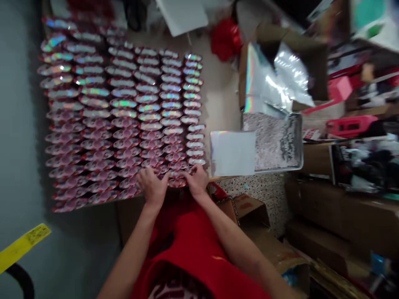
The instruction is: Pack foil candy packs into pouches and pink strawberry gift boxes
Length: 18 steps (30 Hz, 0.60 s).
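Observation:
Rows of shiny holographic oval pieces [124, 120], pink and silver, overlap one another across a board [218, 95]. My left hand [152, 185] rests on the nearest row with its fingers curled. My right hand [195, 179] lies beside it at the row's end. Both hands touch a pink oval piece [176, 182] between them. The frame is blurred, so the grip itself is hard to read.
To the right are a metal tray [277, 143] of small glittery bits, a white holographic sheet [233, 153] and a box of foil [274, 79]. Cardboard boxes [339, 216] crowd the floor at right. A yellow strip [23, 246] shows at lower left.

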### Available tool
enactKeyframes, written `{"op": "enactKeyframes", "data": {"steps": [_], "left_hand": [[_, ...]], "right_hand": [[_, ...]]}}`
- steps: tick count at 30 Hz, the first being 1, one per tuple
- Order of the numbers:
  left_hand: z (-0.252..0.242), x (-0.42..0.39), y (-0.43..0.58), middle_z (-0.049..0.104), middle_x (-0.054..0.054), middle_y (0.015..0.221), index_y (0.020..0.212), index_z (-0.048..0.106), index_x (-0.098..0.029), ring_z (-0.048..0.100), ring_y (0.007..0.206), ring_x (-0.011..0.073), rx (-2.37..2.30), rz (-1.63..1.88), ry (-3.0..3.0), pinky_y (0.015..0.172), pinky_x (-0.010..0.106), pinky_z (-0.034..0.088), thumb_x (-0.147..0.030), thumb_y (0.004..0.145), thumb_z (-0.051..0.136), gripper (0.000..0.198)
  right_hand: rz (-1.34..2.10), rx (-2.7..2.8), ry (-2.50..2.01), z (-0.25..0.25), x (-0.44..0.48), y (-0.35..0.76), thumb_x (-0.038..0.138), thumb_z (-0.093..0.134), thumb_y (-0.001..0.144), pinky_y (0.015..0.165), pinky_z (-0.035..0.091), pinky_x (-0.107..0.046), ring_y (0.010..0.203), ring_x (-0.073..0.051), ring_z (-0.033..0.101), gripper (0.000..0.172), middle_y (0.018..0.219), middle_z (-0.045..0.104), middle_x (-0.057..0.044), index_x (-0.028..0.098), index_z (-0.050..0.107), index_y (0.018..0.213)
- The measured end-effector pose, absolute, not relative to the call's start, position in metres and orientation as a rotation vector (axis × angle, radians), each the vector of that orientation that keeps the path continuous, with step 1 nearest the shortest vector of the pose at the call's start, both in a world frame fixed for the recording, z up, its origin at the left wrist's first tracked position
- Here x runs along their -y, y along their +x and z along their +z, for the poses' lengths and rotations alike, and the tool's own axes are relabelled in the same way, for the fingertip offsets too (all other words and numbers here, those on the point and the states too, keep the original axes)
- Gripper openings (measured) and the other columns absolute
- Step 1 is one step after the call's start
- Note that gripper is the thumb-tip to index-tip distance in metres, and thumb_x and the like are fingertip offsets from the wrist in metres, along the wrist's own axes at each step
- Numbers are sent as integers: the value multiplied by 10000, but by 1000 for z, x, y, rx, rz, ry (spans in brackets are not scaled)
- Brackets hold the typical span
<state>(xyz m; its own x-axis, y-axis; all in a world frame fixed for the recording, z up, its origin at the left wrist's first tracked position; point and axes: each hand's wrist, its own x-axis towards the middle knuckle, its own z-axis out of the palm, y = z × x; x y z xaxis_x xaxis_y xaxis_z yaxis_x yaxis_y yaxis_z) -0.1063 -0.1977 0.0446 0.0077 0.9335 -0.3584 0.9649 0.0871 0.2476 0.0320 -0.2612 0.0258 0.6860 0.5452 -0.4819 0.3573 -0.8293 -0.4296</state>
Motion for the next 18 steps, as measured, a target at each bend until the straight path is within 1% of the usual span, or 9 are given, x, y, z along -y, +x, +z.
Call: {"op": "enactKeyframes", "data": {"steps": [3, 6, 9, 11, 12, 13, 15, 16, 18], "left_hand": [[48, 179, -108, 605, 174, 1261, 1015, 663, -204, 530, 1231, 403, -1886, -225, 1917, 988, 509, 452, -437, 890, 723, 271], [59, 160, -101, 653, 153, 1165, 916, 660, -216, 572, 1172, 394, -1792, -353, 1971, 947, 484, 468, -381, 868, 741, 189], [72, 152, -60, 702, 100, 1002, 947, 661, -231, 636, 1011, 322, -1622, -210, 2017, 896, 411, 483, -330, 885, 736, 139], [76, 152, -6, 715, 75, 1005, 1010, 678, -243, 653, 949, 271, -1427, -14, 2036, 877, 368, 489, -292, 926, 698, 99], [74, 152, 27, 718, 75, 1066, 1060, 687, -247, 658, 965, 254, -1322, 72, 2052, 882, 353, 491, -260, 951, 663, 113], [70, 150, 62, 709, 85, 1159, 1127, 692, -249, 658, 1001, 247, -1222, 115, 2081, 892, 345, 492, -218, 970, 618, 176], [55, 140, 128, 666, 127, 1288, 1253, 680, -228, 649, 1064, 258, -1176, 83, 2134, 891, 351, 491, -137, 966, 573, 320], [44, 133, 155, 650, 157, 1308, 1265, 684, -207, 634, 1121, 282, -1181, 15, 2166, 911, 366, 489, -102, 942, 576, 356], [22, 117, 195, 640, 214, 1295, 1187, 728, -168, 594, 1208, 343, -1200, -168, 2207, 948, 417, 484, -56, 896, 579, 345]], "right_hand": [[971, 732, -2622, 26, 254, 35, 383, 822, 831, 689, 375, -271, 784, -203, 667, 254, 860, 736, 22, 274, 674, 1007], [1058, 705, -2536, 29, 255, 46, 365, 846, 802, 663, 366, -257, 765, -190, 668, 232, 823, 729, 42, 281, 700, 960], [1110, 739, -2292, 33, 269, 79, 377, 831, 804, 642, 395, -246, 704, -172, 650, 192, 750, 701, 52, 262, 705, 891], [996, 774, -2178, 32, 281, 117, 371, 763, 857, 678, 445, -258, 718, -174, 650, 139, 781, 718, 27, 245, 710, 881], [899, 783, -2170, 30, 285, 139, 353, 716, 886, 717, 472, -273, 755, -184, 658, 117, 826, 736, 2, 236, 716, 890], [795, 783, -2191, 27, 288, 162, 331, 669, 909, 763, 493, -292, 803, -196, 665, 118, 882, 752, -27, 226, 724, 909], [627, 794, -2257, 18, 289, 209, 292, 601, 933, 853, 515, -334, 906, -221, 670, 167, 988, 763, -79, 204, 737, 975], [575, 819, -2280, 13, 287, 230, 272, 574, 939, 894, 518, -353, 947, -229, 668, 195, 1023, 760, -96, 194, 739, 1008], [529, 913, -2290, 4, 280, 264, 224, 526, 950, 957, 512, -379, 1002, -240, 657, 243, 1061, 752, -113, 181, 738, 1061]]}}
